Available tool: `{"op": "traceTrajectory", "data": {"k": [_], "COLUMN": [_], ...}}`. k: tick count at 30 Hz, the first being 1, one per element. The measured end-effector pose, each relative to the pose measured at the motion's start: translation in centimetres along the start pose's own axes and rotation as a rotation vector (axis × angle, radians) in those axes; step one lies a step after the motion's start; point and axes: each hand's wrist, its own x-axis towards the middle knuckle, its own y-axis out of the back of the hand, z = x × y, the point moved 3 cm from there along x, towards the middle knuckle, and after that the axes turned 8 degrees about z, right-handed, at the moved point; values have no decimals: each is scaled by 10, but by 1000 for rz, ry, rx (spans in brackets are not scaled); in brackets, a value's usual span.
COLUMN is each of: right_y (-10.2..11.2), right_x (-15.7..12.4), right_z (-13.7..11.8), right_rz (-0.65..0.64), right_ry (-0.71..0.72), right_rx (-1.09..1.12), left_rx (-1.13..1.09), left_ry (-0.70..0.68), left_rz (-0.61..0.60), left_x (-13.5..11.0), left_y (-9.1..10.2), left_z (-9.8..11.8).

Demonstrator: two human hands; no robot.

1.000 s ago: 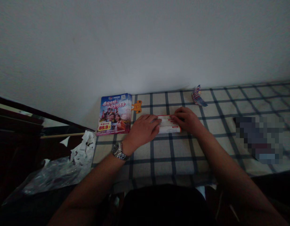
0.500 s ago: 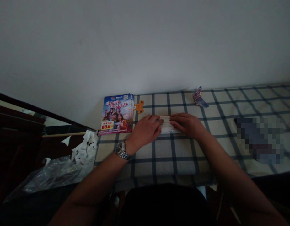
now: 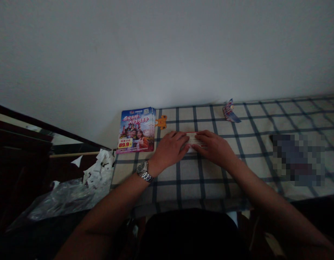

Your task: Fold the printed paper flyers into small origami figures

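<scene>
Folded white paper leaflet [image 3: 193, 141]: mostly covered by the left hand [image 3: 169, 150] and right hand [image 3: 214, 148]; only a narrow strip shows between them, its print too small to read. Blurred blue-grey object [image 3: 298, 160] near the right end of the blue-checked cream cloth [image 3: 178, 187]: pixelated, kind unknown. Small folded blue-and-pink printed piece [image 3: 229, 112] by the cloth's back edge: print illegible. Cloth runs past the picture's right edge. Black rounded shape [image 3: 190, 234] at bottom edge: cut off, too dark to identify.

Tablecloth [image 3: 199, 189]: cream, navy grid check. Brochure stack [image 3: 136, 124]: blue, pink (yellow price label [image 3: 125, 143] at corner). Folded leaflet [image 3: 193, 141]: white, faint red bands.
</scene>
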Motion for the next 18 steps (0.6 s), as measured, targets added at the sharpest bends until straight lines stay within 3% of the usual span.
{"op": "traceTrajectory", "data": {"k": [18], "right_y": [-11], "right_x": [-12], "right_z": [-4], "right_rz": [22], "right_ry": [2], "right_rx": [4], "left_rx": [16], "left_ry": [45], "left_rz": [30], "left_x": [-8], "left_y": [-8], "left_z": [5]}}
